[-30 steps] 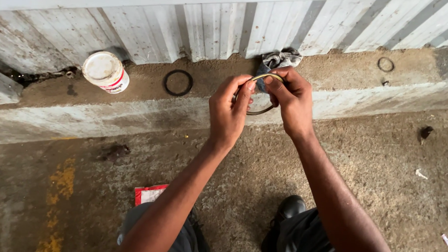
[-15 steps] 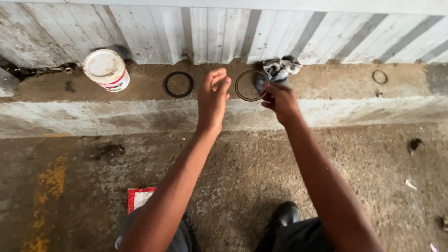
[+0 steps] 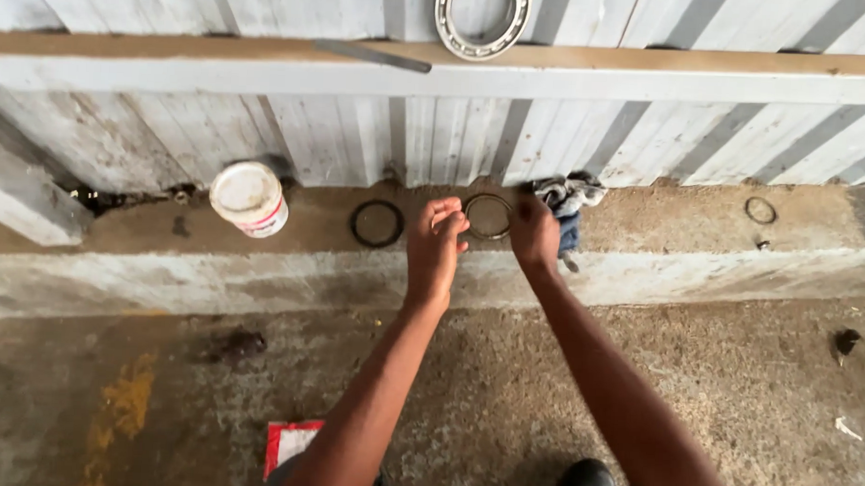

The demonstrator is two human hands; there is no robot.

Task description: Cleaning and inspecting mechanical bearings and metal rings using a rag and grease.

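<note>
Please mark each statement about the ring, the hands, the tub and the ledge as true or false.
1. The right hand is at the metal ring on the ledge. True.
2. The left hand grips the white tub. False: the tub stands apart, far to the left of that hand.
3. A black ring lies between the tub and the hands. True.
4. The rag lies left of the tub. False: it lies by the right hand, far to the right of the tub.
5. A large bearing stands on the upper rail. True.
</note>
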